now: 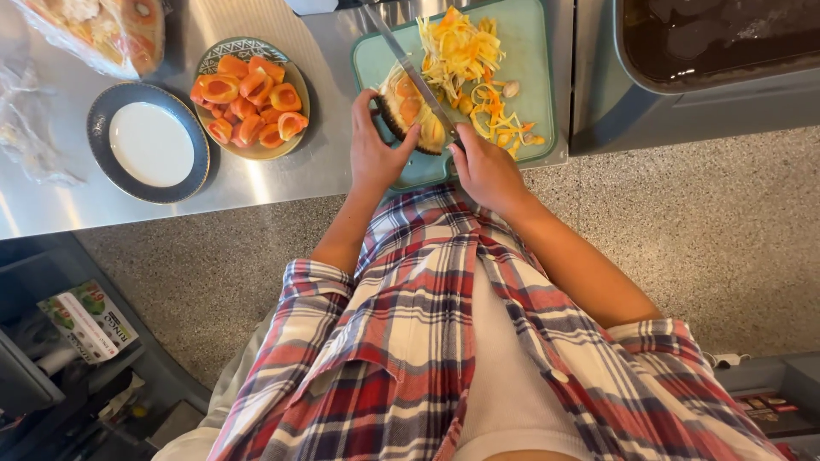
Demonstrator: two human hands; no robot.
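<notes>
Left hand (pixel 373 154) cups the papaya half (pixel 408 111); right hand (pixel 485 171) grips the knife (pixel 410 68).

Here's an open plaid shirt (pixel 410 341) in red, white and navy checks, sleeves rolled up past the elbows, a small white button showing, over a plain white undershirt (pixel 504 376).

Stainless steel counter (pixel 282 183) bears a green cutting board (pixel 534 51), empty white plate (pixel 149 143), patterned plate (pixel 295 137) of orange fruit chunks (pixel 248 107) and clear plastic wrap (pixel 30 128).
</notes>
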